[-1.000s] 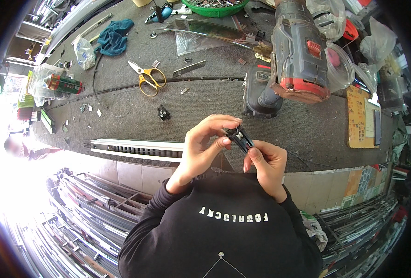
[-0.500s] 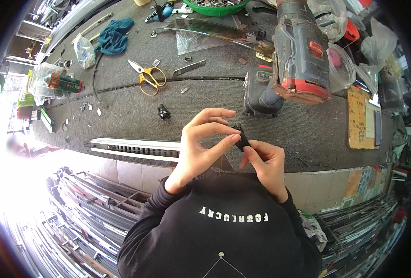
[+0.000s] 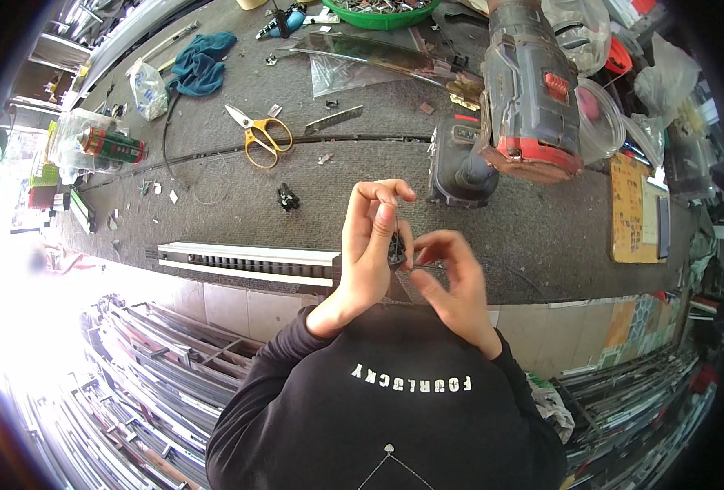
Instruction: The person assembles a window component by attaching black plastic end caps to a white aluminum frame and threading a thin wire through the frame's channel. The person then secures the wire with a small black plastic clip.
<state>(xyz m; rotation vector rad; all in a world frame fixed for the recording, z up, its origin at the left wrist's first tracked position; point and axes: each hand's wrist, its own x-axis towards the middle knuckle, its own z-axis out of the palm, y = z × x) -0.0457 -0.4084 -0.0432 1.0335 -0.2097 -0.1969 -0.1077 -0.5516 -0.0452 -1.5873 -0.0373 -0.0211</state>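
A small black plastic part [image 3: 396, 250] sits in my left hand [image 3: 365, 249], which is closed on it above the bench's near side. The thumb and index finger of that hand point up, and its palm hides some of the part. My right hand [image 3: 458, 286] is just to the right, thumb and bent fingers apart, fingertips close by the part. Whether they touch it I cannot tell. Another small black part [image 3: 288, 197] lies on the bench to the left. Nearer me, a white and black slotted profile [image 3: 248, 263] lies along the front edge.
Yellow-handled scissors [image 3: 266, 140] and a blade strip [image 3: 333, 120] lie farther back. A cordless power tool [image 3: 533, 98] stands at the right with its battery [image 3: 461, 163]. Behind are a green basin [image 3: 382, 15] of small parts and a teal cloth [image 3: 203, 64]. A yellow board [image 3: 630, 208] lies far right.
My left hand has turned upright and shifted slightly right, bringing the black part closer to its palm. My right thumb and fingers have come off the part's lower end and spread apart.
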